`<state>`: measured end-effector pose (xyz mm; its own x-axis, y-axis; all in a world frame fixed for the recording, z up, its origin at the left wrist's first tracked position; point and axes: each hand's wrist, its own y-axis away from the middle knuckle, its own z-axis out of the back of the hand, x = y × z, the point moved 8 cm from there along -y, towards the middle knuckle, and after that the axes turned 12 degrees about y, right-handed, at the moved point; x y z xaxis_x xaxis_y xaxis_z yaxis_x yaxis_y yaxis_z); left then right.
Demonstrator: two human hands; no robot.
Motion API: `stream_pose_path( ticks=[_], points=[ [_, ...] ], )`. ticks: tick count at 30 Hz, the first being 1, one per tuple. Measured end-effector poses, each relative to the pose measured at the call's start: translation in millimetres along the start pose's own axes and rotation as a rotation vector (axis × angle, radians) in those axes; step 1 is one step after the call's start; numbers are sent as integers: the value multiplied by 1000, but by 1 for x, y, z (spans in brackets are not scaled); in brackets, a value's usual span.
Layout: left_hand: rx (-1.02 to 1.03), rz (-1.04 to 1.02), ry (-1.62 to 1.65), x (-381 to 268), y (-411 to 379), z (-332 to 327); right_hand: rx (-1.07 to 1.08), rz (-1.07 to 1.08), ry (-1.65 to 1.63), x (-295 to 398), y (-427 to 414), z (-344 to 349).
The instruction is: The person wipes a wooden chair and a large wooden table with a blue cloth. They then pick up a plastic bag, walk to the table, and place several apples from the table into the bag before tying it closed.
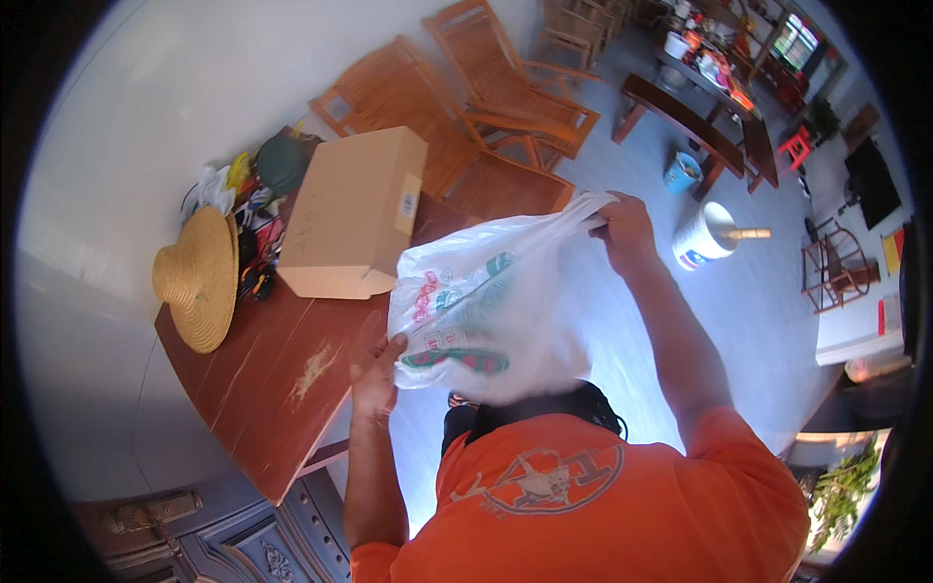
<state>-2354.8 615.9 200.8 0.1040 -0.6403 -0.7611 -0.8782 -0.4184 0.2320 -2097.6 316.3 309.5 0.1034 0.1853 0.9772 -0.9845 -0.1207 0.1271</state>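
Observation:
A white plastic carrier bag (474, 313) with red and green print is stretched between my two hands in front of my body. My left hand (375, 372) pinches its lower left edge, thumb on the near face. Gathered bag plastic sits in my right hand (623, 226), higher up and farther to the right. The bag looks thin and partly see-through; whether anything lies inside I cannot tell. Just beyond my left hand, a closed cardboard box (350, 211) with a printed label rests on the reddish-brown wooden table (277, 379).
A straw hat (197, 280) and a heap of small items (259, 226) lie along the wall side of the table. Wooden reclining chairs (437, 131) stand behind it. On the floor to the right are a white bucket (703, 237), a blue bucket (683, 173) and a bench (685, 120).

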Motion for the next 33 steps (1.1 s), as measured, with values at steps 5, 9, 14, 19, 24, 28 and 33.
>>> stream_pose_path(
  ticks=[5,9,14,19,24,28,33],
  points=[
    [-18,74,-241,55,-28,-10,54,-71,-10,-37,19,78],
    [-152,-313,-846,56,-12,-89,59,-119,-110,-61,45,133],
    [512,-936,-1009,132,81,-280,-69,-110,-205,-79,76,176],
    [690,-876,-1255,252,61,-330,-271,-48,172,-67,96,249],
    [709,-756,-1350,282,11,-346,-654,52,613,-78,133,332],
    [863,-586,-1388,302,-18,-378,-799,-39,656,-92,164,387],
    [1061,-578,-1277,310,-28,-442,-914,-181,685,-117,180,430]
  ],
)
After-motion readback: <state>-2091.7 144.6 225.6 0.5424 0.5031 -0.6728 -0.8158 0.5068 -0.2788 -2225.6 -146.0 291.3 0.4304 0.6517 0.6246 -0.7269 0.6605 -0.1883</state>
